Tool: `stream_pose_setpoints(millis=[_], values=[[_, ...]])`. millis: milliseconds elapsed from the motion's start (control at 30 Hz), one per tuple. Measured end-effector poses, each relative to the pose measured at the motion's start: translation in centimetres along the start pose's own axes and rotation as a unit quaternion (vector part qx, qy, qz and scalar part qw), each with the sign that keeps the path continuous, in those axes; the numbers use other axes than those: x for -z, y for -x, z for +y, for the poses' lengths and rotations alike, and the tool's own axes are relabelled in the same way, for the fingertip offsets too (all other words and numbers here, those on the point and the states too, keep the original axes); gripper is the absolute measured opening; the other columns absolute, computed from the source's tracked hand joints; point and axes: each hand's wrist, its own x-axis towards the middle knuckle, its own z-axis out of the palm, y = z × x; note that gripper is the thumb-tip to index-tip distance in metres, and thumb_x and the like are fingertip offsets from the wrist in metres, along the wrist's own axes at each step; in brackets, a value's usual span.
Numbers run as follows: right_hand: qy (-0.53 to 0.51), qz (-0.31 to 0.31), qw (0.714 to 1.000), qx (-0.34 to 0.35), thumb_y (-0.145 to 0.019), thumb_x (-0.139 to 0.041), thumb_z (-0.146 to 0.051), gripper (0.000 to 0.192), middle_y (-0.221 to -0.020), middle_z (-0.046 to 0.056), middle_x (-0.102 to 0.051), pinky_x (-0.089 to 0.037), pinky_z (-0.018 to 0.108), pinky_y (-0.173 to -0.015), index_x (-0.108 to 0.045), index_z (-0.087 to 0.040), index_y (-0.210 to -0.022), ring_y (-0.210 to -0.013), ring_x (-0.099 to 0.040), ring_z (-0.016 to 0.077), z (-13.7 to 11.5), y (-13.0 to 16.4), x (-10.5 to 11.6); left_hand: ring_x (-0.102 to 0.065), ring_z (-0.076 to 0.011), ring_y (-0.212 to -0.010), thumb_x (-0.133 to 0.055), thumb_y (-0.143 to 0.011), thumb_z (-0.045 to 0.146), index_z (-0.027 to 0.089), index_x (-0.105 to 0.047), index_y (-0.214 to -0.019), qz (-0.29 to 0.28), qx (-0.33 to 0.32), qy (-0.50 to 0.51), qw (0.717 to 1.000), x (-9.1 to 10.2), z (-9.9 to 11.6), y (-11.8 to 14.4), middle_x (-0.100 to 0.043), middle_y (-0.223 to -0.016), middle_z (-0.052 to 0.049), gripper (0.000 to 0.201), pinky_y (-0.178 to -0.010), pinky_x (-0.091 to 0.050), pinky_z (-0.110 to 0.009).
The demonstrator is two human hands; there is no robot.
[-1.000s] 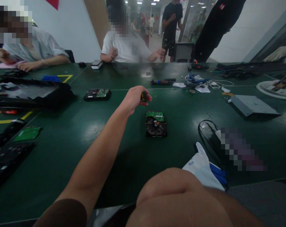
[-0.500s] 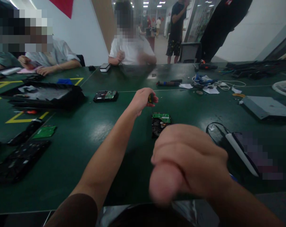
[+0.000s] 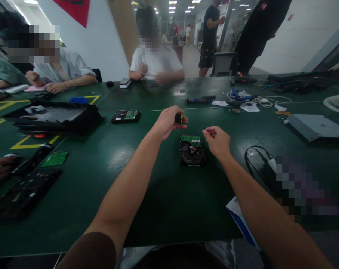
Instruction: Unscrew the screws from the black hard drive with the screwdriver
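Left hand: grip closed on screwdriver over hard drive | right hand: fingers loosely curled, empty, beside drive

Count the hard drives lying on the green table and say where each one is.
2. One hard drive lies between the left hand, which holds a screwdriver, and the right hand. Another hard drive lies farther left. More may be hidden among the clutter.

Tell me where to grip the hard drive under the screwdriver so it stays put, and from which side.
Grip the hard drive by its long side edges, coming from the right, where the right hand hovers open. It lies flat on the table with its circuit board up, so keep off the top. The left hand holds the screwdriver over the far end, so stay toward the near half.
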Motion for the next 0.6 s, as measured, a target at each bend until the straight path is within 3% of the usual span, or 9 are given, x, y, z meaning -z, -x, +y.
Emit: stream_pose_setpoints(millis=[200,400,500,600], values=[[0.055,-0.067,0.996,0.007,-0.088,-0.062,-0.038,0.022,-0.100,0.009,-0.074,-0.051,0.037,-0.077,-0.070,-0.020,-0.098,-0.079,-0.066,0.0210,0.8,0.0,-0.7,-0.061,-0.0169,-0.076,-0.055,-0.083,0.033,0.016,-0.069,-0.079,0.008,-0.022,-0.070,0.997,0.3,0.3,0.1,-0.066,-0.085,-0.010,0.023,-0.056,-0.049,-0.024],[0.057,-0.110,0.992,0.018,-0.088,-0.062,-0.036,0.025,-0.109,0.009,-0.072,-0.051,0.035,-0.078,-0.071,-0.020,-0.106,-0.078,-0.065,0.0187,1.5,0.0,-0.8,-0.066,-0.0186,-0.075,-0.060,-0.083,0.030,0.016,-0.062,-0.087,-0.029,0.027,0.033,0.999,0.0,-0.1,0.1,-0.069,-0.079,-0.009,0.016,-0.066,-0.057,-0.032],[0.061,-0.118,0.991,0.030,-0.090,-0.060,-0.035,0.024,-0.109,0.009,-0.072,-0.051,0.035,-0.078,-0.072,-0.021,-0.105,-0.079,-0.064,0.0183,1.4,0.1,-0.8,-0.065,-0.0177,-0.076,-0.061,-0.083,0.031,0.015,-0.062,-0.083,-0.027,0.006,0.036,0.999,0.0,-0.4,-0.1,-0.066,-0.080,-0.008,0.016,-0.067,-0.058,-0.031],[0.063,-0.119,0.990,0.032,-0.090,-0.060,-0.036,0.024,-0.107,0.008,-0.072,-0.050,0.035,-0.078,-0.073,-0.021,-0.103,-0.079,-0.064,0.0185,1.1,0.1,-0.7,-0.062,-0.0159,-0.077,-0.062,-0.083,0.035,0.015,-0.067,-0.081,-0.020,-0.038,-0.033,0.999,0.1,-0.5,-0.1,-0.064,-0.084,-0.008,0.021,-0.058,-0.054,-0.025]])
